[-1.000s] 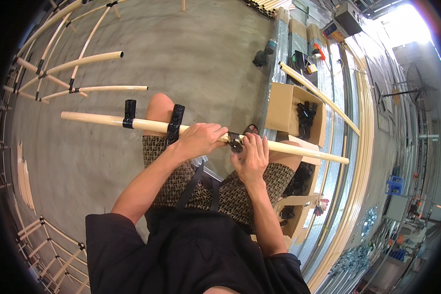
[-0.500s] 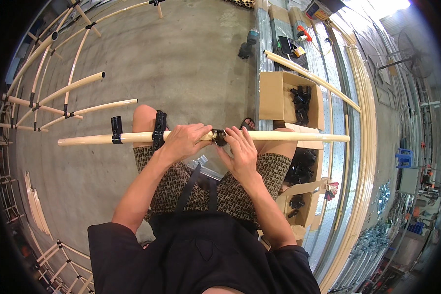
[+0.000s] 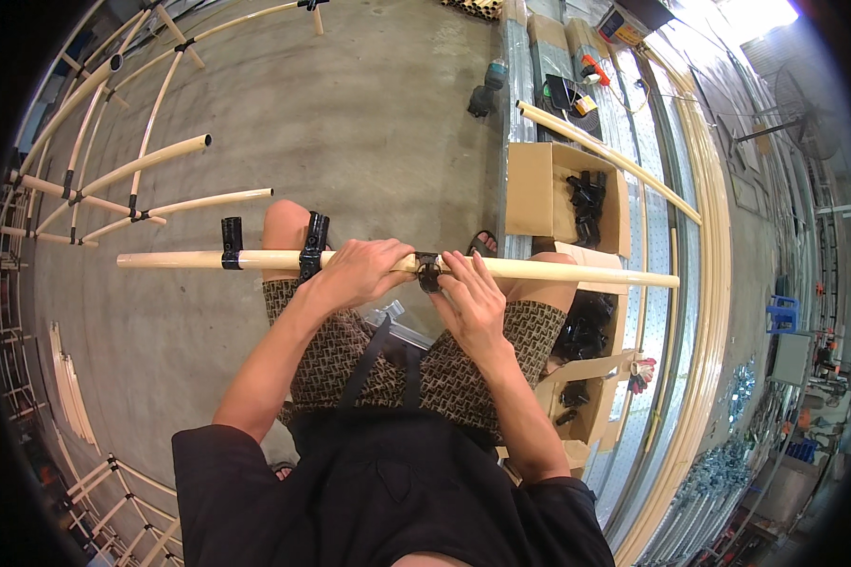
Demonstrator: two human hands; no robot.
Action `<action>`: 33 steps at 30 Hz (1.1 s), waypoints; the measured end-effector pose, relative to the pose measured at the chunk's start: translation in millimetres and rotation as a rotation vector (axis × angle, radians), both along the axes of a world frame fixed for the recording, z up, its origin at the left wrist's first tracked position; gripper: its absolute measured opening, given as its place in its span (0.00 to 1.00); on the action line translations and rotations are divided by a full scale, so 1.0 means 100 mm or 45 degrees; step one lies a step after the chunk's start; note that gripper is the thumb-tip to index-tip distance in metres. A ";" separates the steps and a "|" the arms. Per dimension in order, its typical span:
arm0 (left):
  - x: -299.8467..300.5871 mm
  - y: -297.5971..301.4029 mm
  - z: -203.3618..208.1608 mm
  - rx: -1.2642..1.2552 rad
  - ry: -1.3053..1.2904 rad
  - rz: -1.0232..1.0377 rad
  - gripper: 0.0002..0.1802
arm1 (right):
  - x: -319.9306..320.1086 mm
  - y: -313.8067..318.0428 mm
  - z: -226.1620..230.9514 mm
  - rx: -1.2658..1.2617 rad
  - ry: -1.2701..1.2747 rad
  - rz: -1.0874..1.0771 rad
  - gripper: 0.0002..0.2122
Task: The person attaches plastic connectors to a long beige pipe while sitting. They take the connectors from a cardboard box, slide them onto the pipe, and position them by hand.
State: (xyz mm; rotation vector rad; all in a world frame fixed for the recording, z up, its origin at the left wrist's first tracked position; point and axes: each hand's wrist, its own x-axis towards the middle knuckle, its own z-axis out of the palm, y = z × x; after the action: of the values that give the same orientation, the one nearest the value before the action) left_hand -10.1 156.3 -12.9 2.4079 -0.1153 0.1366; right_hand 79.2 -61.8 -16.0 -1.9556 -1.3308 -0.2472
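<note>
A long cream pipe (image 3: pixel 577 272) lies crosswise over my thighs. My left hand (image 3: pixel 361 272) is wrapped round it just left of its middle. Between my hands, a short black pipe joint (image 3: pixel 428 274) sits on the pipe. The fingers of my right hand (image 3: pixel 475 304) press on this joint and the pipe beside it, with the thumb below; part of the joint is covered. Left of my left hand, a black pipe joint (image 3: pixel 313 248) is fitted on the pipe, its socket pointing away from me. Farther left is a similar black joint (image 3: pixel 231 243).
At my right, an open cardboard box (image 3: pixel 531 194) contains black joints, as does a nearer box (image 3: pixel 591 406). A loose cream pipe (image 3: pixel 615 161) slants above the far box. Frames of joined pipes (image 3: pixel 142 180) stand at far left. A grey-and-black tool (image 3: pixel 487 90) lies ahead on the floor.
The pipe has tilted slightly: its left end is farther from me and its right end nearer. My right fingers have shifted a little on the joint; my left hand keeps its grip.
</note>
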 end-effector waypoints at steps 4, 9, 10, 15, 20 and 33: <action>0.00 -0.03 -0.12 0.043 -0.061 0.006 0.21 | -0.02 0.01 -0.05 0.033 0.024 -0.043 0.13; -0.03 -0.06 -0.17 0.072 -0.104 0.025 0.20 | -0.02 -0.01 -0.06 0.003 -0.058 -0.034 0.12; -0.02 -0.07 -0.17 0.083 -0.109 0.024 0.20 | -0.01 0.00 -0.05 0.006 -0.073 -0.037 0.12; -0.05 -0.08 -0.16 0.122 -0.235 0.045 0.21 | 0.00 0.09 0.11 -0.042 0.073 -0.163 0.12; -0.04 -0.11 -0.18 0.091 -0.268 0.064 0.22 | 0.12 0.14 0.13 -0.035 0.094 -0.136 0.15; -0.02 -0.12 -0.25 0.231 -0.279 0.061 0.23 | 0.21 0.24 0.15 -0.052 0.351 -0.146 0.15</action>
State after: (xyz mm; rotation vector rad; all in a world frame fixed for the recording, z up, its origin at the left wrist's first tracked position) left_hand -12.5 144.4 -37.9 2.5711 -0.1771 0.4297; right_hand 100.3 -37.9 -1.5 -2.0186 -1.0554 -0.0034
